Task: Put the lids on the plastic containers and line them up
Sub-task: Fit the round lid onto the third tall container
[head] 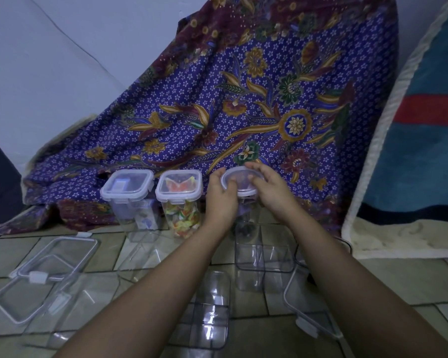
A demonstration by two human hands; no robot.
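Two tall clear containers stand side by side at the back, each with a lid clipped on: one (130,202) holds pale things, the other (181,208) holds orange and yellow pieces. Right of them stands a third tall container (246,223). Its lid (241,180) lies on its top, gripped by both hands: my left hand (221,195) on the left rim, my right hand (269,187) on the right rim. Several empty clear containers lie nearer to me, among them one (264,257) and one (207,311). Loose lids lie at the left (55,262), (29,301) and at the right (311,311).
A purple flowered cloth (243,99) hangs right behind the row of containers. A blue and red towel with a cream edge (411,151) stands at the right. The floor is tiled (373,280). A thin dark cable (347,244) runs by the towel's foot.
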